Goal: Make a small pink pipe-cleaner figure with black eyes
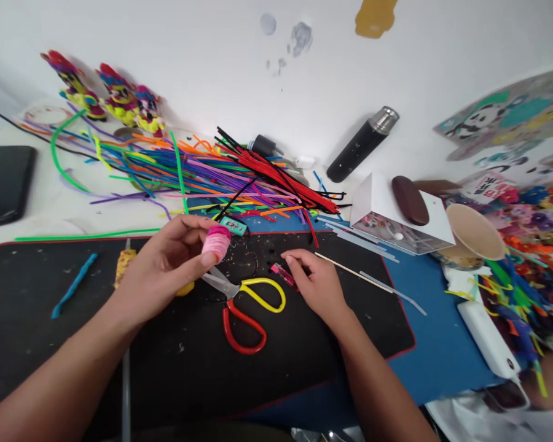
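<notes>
My left hand (170, 258) is raised above the black mat, its thumb and fingers closed around a pink coil of pipe cleaner (216, 244), darker pink on top. Over the right part of the mat, my right hand (317, 279) has thumb and forefinger pinched together; whatever is between them cannot be made out. A pink lighter (283, 274) lies beside that hand, partly covered by it. Between both hands rest scissors (233, 291) with one yellow and one red handle loop, blades toward my left hand. A yellow patterned glue gun or tool (123, 267) is partly hidden behind my left hand.
Many coloured pipe cleaners (203, 169) pile along the back. A short blue twisted pipe cleaner (74, 285) lies on the mat (188, 380) at left. Three figurines (120, 98), a black flask (362, 144), a white box (396, 215) and a paper cup (474, 230) stand around.
</notes>
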Motion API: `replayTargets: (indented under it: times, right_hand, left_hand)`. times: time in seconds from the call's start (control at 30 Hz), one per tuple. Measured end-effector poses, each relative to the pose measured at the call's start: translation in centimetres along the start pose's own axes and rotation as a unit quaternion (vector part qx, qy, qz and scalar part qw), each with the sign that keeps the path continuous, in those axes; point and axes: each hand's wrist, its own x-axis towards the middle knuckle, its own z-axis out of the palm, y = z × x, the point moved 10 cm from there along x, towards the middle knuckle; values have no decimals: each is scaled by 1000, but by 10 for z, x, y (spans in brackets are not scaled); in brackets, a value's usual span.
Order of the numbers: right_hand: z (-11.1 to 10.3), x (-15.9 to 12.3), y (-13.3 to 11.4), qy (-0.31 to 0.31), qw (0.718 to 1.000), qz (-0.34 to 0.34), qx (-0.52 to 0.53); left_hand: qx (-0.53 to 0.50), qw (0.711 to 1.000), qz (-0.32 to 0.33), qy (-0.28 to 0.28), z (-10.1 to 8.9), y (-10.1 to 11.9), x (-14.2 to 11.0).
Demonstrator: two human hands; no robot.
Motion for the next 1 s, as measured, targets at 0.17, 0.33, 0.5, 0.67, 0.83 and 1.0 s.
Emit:
replayTargets:
  times: [0.17,0.33,0.5,0.67,0.83,1.0]
  right_hand:
    - [6,-18,-6,-10,1000,-9,-27]
    - [9,-33,-12,-17,998,-17,-55]
    - [19,-42,-20,-47,992,-38,-114]
    - [18,-47,-32,-24,992,-61,-108]
    - [26,-52,-39,-19,990,-85,-108]
    - [35,-59,-46,-17,987,-114,-113]
  left_hand:
    - [43,999,23,-14,7,5,2]
    - [64,997,29,-8,5,4,4]
    - [91,995,39,-11,0,1,5]
    - [120,991,67,-7,-7,4,7]
    - [174,979,101,-15,-5,9,7]
    - [200,971,130,-34,0,9,4]
